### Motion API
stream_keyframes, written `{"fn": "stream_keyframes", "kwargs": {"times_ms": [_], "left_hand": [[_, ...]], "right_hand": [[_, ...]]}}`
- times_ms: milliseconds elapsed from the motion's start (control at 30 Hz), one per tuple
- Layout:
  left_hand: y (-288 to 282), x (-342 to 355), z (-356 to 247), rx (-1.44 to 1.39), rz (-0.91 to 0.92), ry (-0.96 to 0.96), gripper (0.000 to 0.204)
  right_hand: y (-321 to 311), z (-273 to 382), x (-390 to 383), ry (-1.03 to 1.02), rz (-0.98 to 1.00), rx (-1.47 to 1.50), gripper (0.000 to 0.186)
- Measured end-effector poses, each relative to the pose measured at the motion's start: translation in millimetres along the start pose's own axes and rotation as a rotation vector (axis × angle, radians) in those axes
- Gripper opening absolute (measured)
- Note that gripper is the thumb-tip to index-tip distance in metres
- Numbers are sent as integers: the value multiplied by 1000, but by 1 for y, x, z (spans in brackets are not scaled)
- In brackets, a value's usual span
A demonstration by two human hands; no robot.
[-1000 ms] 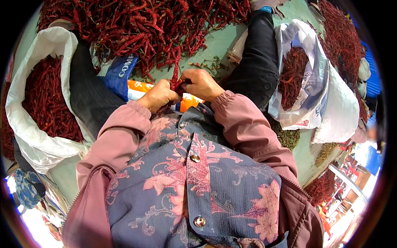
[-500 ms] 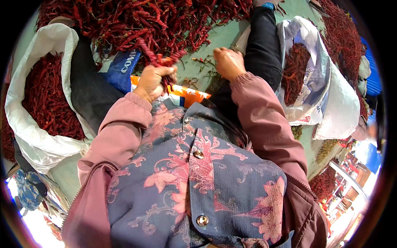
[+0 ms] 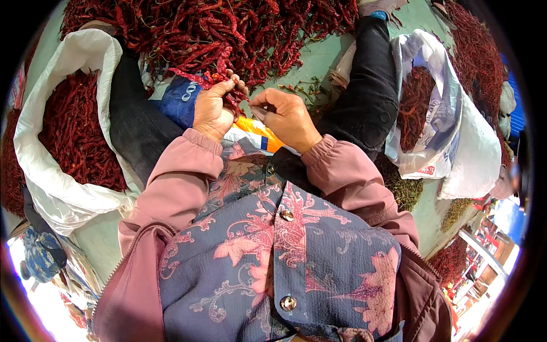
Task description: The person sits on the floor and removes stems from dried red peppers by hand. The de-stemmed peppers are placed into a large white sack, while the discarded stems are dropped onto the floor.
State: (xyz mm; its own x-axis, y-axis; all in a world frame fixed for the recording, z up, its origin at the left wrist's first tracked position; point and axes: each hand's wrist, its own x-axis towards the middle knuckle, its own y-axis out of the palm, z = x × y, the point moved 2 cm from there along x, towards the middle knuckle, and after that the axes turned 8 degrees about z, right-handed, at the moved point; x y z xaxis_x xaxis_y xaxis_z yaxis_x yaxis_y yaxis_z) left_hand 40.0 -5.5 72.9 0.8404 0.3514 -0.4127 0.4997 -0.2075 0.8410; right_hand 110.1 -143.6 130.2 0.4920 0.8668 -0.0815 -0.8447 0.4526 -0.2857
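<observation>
The left hand [image 3: 213, 112] grips slender, wrinkled red chillies [image 3: 216, 75], the right hand [image 3: 290, 118] pinched closed at their 4 o'clock, apparently picking, which calls for steadiness.

Wrinkled red chilies [image 3: 218, 76] lie bunched in the left hand [image 3: 212, 109]. One points left, another away from the body.
</observation>
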Motion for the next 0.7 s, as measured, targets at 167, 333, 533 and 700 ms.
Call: {"fn": "stream_keyframes", "kwargs": {"times_ms": [167,333,533,700], "left_hand": [[7,-3,14,158,-18,99,21],[-3,-8,15,356,-23,198,19],[-2,-8,17,361,-40,199,21],[-3,-9,21,438,0,231,25]], "right_hand": [[15,-12,13,83,-14,-124,14],[17,-22,17,150,20,-28,11],[18,-25,15,173,37,33,11],[21,-29,17,199,53,19,10]]}}
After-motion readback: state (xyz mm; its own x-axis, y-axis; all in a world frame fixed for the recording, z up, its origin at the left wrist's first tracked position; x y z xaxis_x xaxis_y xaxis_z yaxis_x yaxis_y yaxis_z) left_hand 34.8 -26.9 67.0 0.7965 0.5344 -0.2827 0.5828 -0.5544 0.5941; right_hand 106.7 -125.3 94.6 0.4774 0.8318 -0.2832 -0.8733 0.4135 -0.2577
